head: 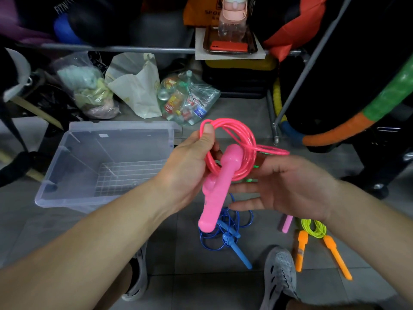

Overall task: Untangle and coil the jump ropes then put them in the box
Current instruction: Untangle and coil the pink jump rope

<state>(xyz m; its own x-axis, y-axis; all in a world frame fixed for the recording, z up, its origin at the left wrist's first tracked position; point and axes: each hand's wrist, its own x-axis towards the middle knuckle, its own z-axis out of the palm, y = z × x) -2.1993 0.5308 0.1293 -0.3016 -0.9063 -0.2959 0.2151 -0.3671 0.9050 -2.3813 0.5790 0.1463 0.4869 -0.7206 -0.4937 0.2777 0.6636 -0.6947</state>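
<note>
Fingers of my left hand (190,168) curl round the coiled pink rope (244,133), with the thumb (209,132) pinching the loops at the top. Its pink handles (223,177) hang down across my palm. My right hand (295,189) lies flat and relaxed, palm up, just beside and under the coil, holding nothing. One pink loop trails out above its fingers (245,190). The clear plastic box (105,127) stands on the floor to the left of my left hand, near it. On the floor below my hands lies the blue rope (225,229), loosely tangled. To its right is the yellow-green rope (312,228) with orange handles (335,253).
</note>
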